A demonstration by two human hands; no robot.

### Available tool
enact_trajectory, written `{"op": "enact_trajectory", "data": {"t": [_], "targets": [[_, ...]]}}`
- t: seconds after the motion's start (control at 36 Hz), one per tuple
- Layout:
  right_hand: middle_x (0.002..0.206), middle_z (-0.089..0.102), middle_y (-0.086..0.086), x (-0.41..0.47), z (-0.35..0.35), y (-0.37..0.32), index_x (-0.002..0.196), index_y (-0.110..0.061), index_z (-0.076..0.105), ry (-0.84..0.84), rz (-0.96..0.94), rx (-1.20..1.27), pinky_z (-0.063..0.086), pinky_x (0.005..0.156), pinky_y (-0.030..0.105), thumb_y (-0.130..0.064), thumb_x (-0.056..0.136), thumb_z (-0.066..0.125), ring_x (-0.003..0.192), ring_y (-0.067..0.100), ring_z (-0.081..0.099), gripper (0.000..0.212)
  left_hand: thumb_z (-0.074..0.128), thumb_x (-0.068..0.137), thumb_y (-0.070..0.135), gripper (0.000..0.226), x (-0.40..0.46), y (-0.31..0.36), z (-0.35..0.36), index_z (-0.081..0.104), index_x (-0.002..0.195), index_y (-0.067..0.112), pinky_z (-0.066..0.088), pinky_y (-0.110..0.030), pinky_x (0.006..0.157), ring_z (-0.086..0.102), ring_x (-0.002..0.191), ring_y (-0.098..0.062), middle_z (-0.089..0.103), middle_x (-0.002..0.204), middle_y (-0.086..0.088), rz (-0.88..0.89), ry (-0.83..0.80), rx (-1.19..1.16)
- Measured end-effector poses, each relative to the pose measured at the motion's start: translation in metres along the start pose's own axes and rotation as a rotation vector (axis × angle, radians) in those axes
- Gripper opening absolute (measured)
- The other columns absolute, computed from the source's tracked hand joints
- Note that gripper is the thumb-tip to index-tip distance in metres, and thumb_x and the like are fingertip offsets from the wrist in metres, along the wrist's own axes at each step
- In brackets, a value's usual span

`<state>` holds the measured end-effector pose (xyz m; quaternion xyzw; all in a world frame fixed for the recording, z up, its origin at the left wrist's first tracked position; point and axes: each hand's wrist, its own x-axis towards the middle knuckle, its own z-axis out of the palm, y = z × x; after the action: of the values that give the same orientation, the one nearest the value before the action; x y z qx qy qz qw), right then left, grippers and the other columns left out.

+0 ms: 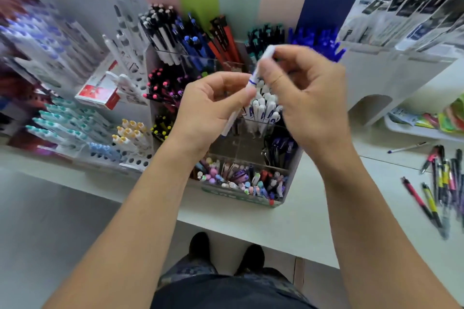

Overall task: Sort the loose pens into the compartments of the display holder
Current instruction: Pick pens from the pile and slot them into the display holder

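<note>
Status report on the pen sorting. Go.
Left hand and right hand both grip one white pen above the display holder. Loose pens wait on the counter, right. Nothing blocking.

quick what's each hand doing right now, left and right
Left hand: fingers curled round the lower barrel of the white pen.
Right hand: fingers pinch the upper end of the same white pen.

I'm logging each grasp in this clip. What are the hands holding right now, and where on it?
Both hold one white pen: the left hand pinches its lower barrel, the right hand grips its upper, capped end.
</note>
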<state>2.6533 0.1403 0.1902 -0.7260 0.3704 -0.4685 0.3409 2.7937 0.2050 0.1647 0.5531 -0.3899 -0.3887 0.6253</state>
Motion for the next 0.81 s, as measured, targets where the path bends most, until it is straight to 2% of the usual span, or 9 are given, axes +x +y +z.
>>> {"op": "enact_trajectory", "data": {"t": [0.06,0.14,0.25,0.31,0.39,0.5,0.64,0.72,0.81], "targets": [[0.077,0.071,0.006,-0.011,0.014,-0.006,0.096,-0.013,0.074,-0.062,0.126,0.16,0.055,0.059,0.046,-0.025,0.093,0.073,0.065,0.026,0.065,0.012,0.078,0.08,0.018,0.018,-0.007,0.001,-0.004,0.075,0.097,0.015,0.056,-0.026,0.08,0.071,0.083,-0.012,0.077,0.088,0.0,0.038,-0.055,0.048],[0.072,0.07,0.002,-0.032,0.031,-0.002,0.094,-0.01,0.073,-0.069,0.242,0.281,0.054,0.055,0.03,-0.013,0.096,0.07,0.061,0.016,0.065,0.005,0.08,0.083,0.009,0.021,-0.028,-0.008,-0.023,0.074,0.1,0.018,0.056,-0.025,0.08,0.073,0.085,-0.014,0.077,0.09,-0.001,0.054,-0.046,0.161],[0.086,0.072,-0.002,-0.06,0.05,0.014,0.101,-0.014,0.073,-0.011,0.192,0.175,0.06,0.07,0.044,-0.012,0.098,0.066,0.073,0.018,0.07,0.008,0.078,0.087,0.015,0.02,-0.057,-0.039,-0.081,0.069,0.101,0.026,0.054,-0.02,0.071,0.067,0.076,-0.007,0.07,0.084,0.004,0.046,0.36,0.383],[0.092,0.072,-0.005,-0.067,0.065,0.021,0.103,-0.021,0.073,-0.027,0.18,0.118,0.059,0.076,0.047,-0.016,0.098,0.066,0.08,0.017,0.071,0.01,0.079,0.086,0.014,0.024,-0.065,-0.057,-0.109,0.064,0.097,0.03,0.051,-0.021,0.068,0.063,0.068,-0.004,0.067,0.08,0.005,-0.04,0.453,0.433],[0.102,0.069,-0.004,-0.071,0.092,0.03,0.106,-0.017,0.075,-0.12,0.136,0.012,0.058,0.08,0.041,-0.02,0.098,0.064,0.088,0.012,0.068,0.014,0.083,0.081,0.015,0.034,-0.071,-0.079,-0.124,0.061,0.103,0.028,0.052,-0.027,0.064,0.059,0.059,-0.006,0.065,0.079,0.001,-0.188,0.297,0.473],[0.102,0.066,0.005,-0.074,0.119,0.041,0.111,-0.008,0.074,-0.229,0.021,-0.248,0.05,0.085,0.025,-0.013,0.098,0.066,0.093,0.01,0.061,0.016,0.09,0.074,0.024,0.058,-0.067,-0.089,-0.115,0.053,0.119,0.027,0.052,-0.02,0.061,0.062,0.058,-0.005,0.065,0.084,0.002,-0.213,0.23,0.514],[0.111,0.073,0.004,-0.082,0.136,0.049,0.124,-0.013,0.07,-0.34,0.12,-0.357,0.055,0.092,0.041,-0.02,0.097,0.07,0.102,0.019,0.067,0.029,0.093,0.067,0.034,0.084,-0.056,-0.103,-0.113,0.045,0.135,0.023,0.048,-0.026,0.066,0.062,0.073,-0.009,0.061,0.086,0.011,-0.182,0.267,0.695],[0.112,0.067,-0.003,-0.087,0.137,0.048,0.128,-0.016,0.067,-0.337,0.139,-0.418,0.05,0.09,0.024,-0.042,0.091,0.074,0.101,0.01,0.062,0.046,0.092,0.069,0.03,0.073,-0.049,-0.108,-0.114,0.051,0.129,0.021,0.047,-0.021,0.064,0.062,0.078,-0.007,0.063,0.088,0.012,-0.135,0.254,0.686],[0.102,0.066,-0.006,-0.09,0.136,0.052,0.125,-0.019,0.067,-0.348,0.271,-0.367,0.055,0.078,0.02,-0.041,0.079,0.085,0.083,0.006,0.063,0.054,0.085,0.078,0.024,0.055,-0.045,-0.116,-0.115,0.055,0.125,0.022,0.056,-0.038,0.068,0.064,0.075,-0.017,0.065,0.088,0.007,-0.102,0.228,0.665]]}}
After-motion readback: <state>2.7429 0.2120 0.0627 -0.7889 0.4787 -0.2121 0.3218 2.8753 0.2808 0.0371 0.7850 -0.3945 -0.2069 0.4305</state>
